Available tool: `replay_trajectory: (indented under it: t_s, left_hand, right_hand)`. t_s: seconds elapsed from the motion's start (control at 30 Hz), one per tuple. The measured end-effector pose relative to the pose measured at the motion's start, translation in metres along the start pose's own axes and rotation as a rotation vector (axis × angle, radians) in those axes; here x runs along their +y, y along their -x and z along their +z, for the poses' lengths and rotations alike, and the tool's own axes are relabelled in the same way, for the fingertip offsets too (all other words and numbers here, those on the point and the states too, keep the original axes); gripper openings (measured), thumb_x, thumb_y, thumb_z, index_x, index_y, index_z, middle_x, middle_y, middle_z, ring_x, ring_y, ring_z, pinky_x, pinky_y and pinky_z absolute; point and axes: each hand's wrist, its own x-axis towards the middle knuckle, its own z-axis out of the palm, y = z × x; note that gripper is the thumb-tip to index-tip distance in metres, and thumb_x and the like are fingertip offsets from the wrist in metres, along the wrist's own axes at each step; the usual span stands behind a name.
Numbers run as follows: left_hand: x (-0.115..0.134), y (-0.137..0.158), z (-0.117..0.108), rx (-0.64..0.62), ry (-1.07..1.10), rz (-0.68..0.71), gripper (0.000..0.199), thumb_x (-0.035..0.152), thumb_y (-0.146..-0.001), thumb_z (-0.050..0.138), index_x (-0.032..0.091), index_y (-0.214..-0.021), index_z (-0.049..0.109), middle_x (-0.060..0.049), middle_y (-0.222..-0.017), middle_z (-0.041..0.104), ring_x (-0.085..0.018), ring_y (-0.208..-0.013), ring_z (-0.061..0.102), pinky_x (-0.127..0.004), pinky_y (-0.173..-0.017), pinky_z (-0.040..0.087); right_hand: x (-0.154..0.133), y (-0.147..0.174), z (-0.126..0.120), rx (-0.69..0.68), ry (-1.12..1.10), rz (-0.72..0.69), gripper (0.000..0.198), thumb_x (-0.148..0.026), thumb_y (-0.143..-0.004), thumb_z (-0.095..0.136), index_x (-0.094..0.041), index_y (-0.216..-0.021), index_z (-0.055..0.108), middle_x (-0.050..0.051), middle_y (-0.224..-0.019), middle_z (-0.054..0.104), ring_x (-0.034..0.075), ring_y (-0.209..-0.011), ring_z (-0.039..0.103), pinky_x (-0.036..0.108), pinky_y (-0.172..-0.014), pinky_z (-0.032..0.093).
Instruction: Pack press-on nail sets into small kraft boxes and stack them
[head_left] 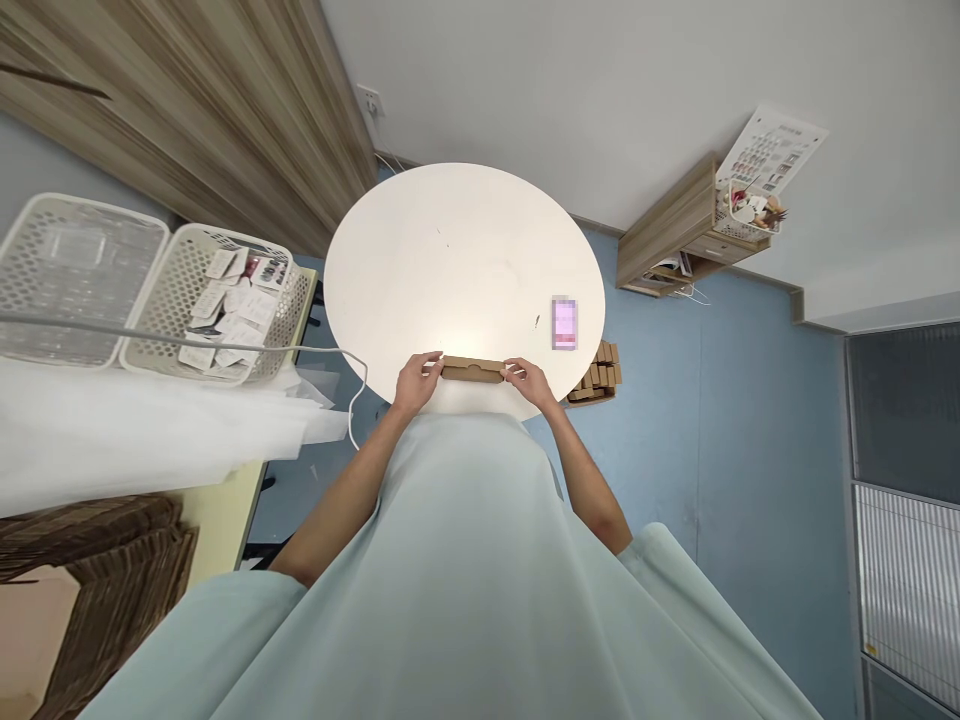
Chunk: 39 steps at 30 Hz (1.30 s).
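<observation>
A long, narrow brown cardboard box (472, 369) lies at the near edge of the round white table (457, 240), close to my body. My left hand (420, 381) grips its left end, fingers bent around the corner. At the opposite end my right hand (526, 381) pinches the box between thumb and fingers. The long side facing me shows a small notch in the middle of the lid edge. What is inside the box is hidden.
A phone (565, 323) lies on the table's right side. Small brown boxes (598, 375) fill a carton on the floor at right. To the left, a white basket (154, 318) holds cards and packets, near flattened cardboard (127, 590). A cable (300, 348) crosses there.
</observation>
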Motion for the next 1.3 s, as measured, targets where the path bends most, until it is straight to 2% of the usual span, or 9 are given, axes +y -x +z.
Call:
replay_trajectory:
  t_s: [0.1, 0.3, 0.5, 0.77, 0.97, 1.17, 1.3]
  left_hand:
    - [-0.008, -0.009, -0.001, -0.061, 0.081, -0.079, 0.063, 0.058, -0.098, 0.064, 0.02, -0.149, 0.065, -0.016, -0.142, 0.068, -0.026, -0.114, 0.074, -0.045, -0.1, 0.066]
    - [-0.021, -0.011, -0.001, -0.167, 0.11, -0.105, 0.072, 0.071, -0.091, 0.068, 0.024, -0.145, 0.068, -0.014, -0.141, 0.07, -0.027, -0.116, 0.072, -0.044, -0.099, 0.065]
    - [-0.024, -0.005, 0.003, -0.146, 0.051, -0.108, 0.075, 0.075, -0.087, 0.07, 0.025, -0.143, 0.07, -0.015, -0.14, 0.073, -0.027, -0.107, 0.074, -0.047, -0.097, 0.065]
    - [-0.014, 0.001, 0.008, -0.067, 0.097, -0.162, 0.071, 0.071, -0.092, 0.068, 0.019, -0.14, 0.07, -0.017, -0.14, 0.073, -0.029, -0.115, 0.075, -0.046, -0.097, 0.067]
    - [-0.014, 0.003, 0.012, -0.06, 0.127, -0.215, 0.07, 0.066, -0.089, 0.076, 0.018, -0.139, 0.072, -0.016, -0.138, 0.076, -0.031, -0.121, 0.074, -0.048, -0.101, 0.066]
    - [-0.014, 0.003, 0.014, -0.031, 0.079, -0.242, 0.062, 0.057, -0.091, 0.075, 0.018, -0.139, 0.073, -0.016, -0.143, 0.074, -0.033, -0.122, 0.074, -0.049, -0.101, 0.066]
    - [-0.012, 0.018, 0.019, -0.061, 0.059, -0.249, 0.061, 0.056, -0.093, 0.073, 0.016, -0.138, 0.072, -0.018, -0.147, 0.072, -0.033, -0.124, 0.073, -0.049, -0.103, 0.066]
  right_hand:
    - [0.006, -0.002, 0.002, -0.014, -0.104, 0.022, 0.043, -0.051, -0.095, 0.074, -0.024, -0.129, 0.073, 0.002, -0.103, 0.078, 0.018, -0.089, 0.076, 0.033, -0.088, 0.061]
    - [0.018, -0.003, 0.006, -0.029, -0.166, 0.081, 0.051, -0.048, -0.092, 0.079, -0.022, -0.135, 0.072, 0.003, -0.101, 0.079, 0.018, -0.086, 0.078, 0.031, -0.084, 0.062]
    - [0.031, 0.002, 0.013, -0.008, -0.151, 0.133, 0.056, -0.048, -0.093, 0.078, -0.024, -0.142, 0.068, 0.002, -0.103, 0.08, 0.017, -0.086, 0.079, 0.031, -0.084, 0.063]
    - [0.032, 0.007, 0.017, 0.041, -0.219, 0.164, 0.051, -0.057, -0.096, 0.074, -0.021, -0.133, 0.073, 0.007, -0.109, 0.079, 0.018, -0.086, 0.08, 0.035, -0.09, 0.066]
    - [0.038, 0.002, 0.019, 0.042, -0.171, 0.213, 0.046, -0.052, -0.096, 0.074, -0.023, -0.131, 0.075, 0.006, -0.108, 0.08, 0.019, -0.084, 0.08, 0.039, -0.092, 0.067]
    - [0.041, 0.001, 0.025, 0.062, -0.09, 0.2, 0.04, -0.049, -0.099, 0.071, -0.023, -0.128, 0.077, 0.01, -0.123, 0.081, 0.025, -0.11, 0.078, 0.043, -0.099, 0.066]
    - [0.043, 0.014, 0.027, 0.083, -0.092, 0.149, 0.038, -0.039, -0.101, 0.067, -0.021, -0.133, 0.075, 0.012, -0.134, 0.079, 0.025, -0.114, 0.078, 0.044, -0.108, 0.062]
